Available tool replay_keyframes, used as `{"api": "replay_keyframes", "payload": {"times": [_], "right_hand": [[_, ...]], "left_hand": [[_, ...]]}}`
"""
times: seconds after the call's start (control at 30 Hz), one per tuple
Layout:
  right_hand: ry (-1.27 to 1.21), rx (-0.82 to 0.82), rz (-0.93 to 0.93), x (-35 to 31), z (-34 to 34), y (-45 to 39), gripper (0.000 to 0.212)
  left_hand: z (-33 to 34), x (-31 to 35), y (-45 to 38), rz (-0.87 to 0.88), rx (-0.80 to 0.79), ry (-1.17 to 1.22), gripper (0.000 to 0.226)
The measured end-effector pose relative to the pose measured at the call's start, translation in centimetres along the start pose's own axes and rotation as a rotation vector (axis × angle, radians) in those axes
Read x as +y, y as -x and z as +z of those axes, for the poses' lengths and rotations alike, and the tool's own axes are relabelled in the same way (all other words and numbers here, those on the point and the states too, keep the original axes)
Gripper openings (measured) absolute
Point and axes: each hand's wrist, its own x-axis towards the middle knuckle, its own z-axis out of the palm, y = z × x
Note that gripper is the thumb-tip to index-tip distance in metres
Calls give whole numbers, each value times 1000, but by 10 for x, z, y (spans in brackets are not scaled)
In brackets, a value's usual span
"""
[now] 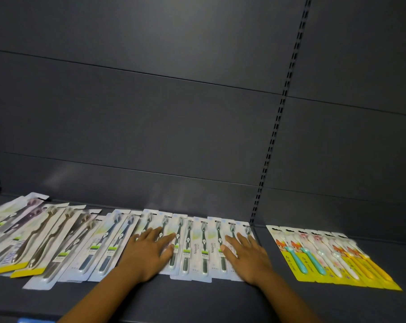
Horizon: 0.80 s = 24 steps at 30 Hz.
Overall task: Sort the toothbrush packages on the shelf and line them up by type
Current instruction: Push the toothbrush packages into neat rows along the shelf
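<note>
Toothbrush packages lie flat in a row along the dark shelf. In the middle sit several white packs with dark green brushes. My left hand rests flat on the left end of this group, fingers straight and spread. On the group's right end my right hand presses flat, fingers also straight. Left of them are white packs with dark blue brushes, then overlapping, tilted packs with brown brushes. On the right lie yellow children's packs with teal, white and yellow brushes.
A dark grey back panel rises behind the shelf, with a slotted upright right of centre. A gap of bare shelf separates the green-brush packs from the yellow ones. The shelf's front strip lies below my forearms.
</note>
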Motion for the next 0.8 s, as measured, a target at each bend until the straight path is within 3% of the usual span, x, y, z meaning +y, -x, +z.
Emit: {"api": "replay_keyframes", "payload": {"times": [0.07,0.2,0.27,0.33,0.5,0.8], "right_hand": [[-13,-34,0,0,-3,1,81],[-40,0,-4,-3,-7,4,65],[-43,50,-47,-8,-7,8,71],[-62,78,-122,-17,-6,9,83],[-94,-21,-198,-40,2,5,67],[-78,-55,-202,-34,5,-1,76]], "left_hand": [[-1,0,1,3,-7,-5,79],[-4,-2,5,-1,-44,-3,70],[-8,-1,7,11,-35,-3,64],[-13,6,10,77,25,-18,63],[-12,20,12,284,-16,53,61],[-15,0,7,277,-47,56,53]]}}
